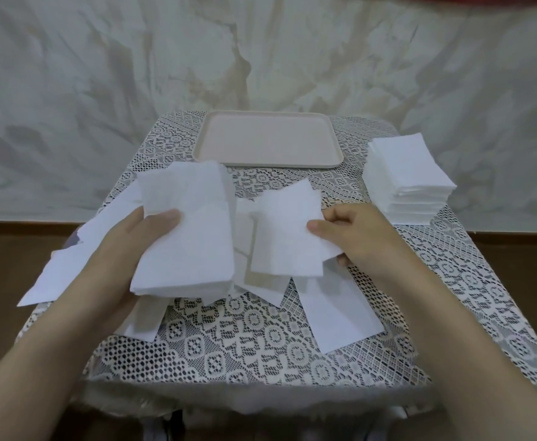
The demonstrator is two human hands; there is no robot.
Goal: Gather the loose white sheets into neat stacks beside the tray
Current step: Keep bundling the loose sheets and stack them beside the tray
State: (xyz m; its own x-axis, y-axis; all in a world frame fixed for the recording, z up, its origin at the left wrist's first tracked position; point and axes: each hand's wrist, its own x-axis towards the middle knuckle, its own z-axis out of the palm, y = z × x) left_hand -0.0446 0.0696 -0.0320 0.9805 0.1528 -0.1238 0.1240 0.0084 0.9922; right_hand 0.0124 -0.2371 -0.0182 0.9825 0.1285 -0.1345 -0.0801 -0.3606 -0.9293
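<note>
Two hands work above the lace tablecloth (260, 338). Her left hand (133, 237) grips a thick bundle of white sheets (187, 227), thumb curled over its top. Right hand (353, 230) pinches a single sheet (284, 230) just beside that bundle. Loose sheets (337, 310) lie beneath both hands. A finished stack (407, 176) sits right of the beige tray (268, 140), well apart from the hands.

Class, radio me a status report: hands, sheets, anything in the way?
Left hand grips a bundle of sheets; right hand pinches one sheet. Tall stack sits right of the tray. Loose sheets lie on the table; nothing blocking.
</note>
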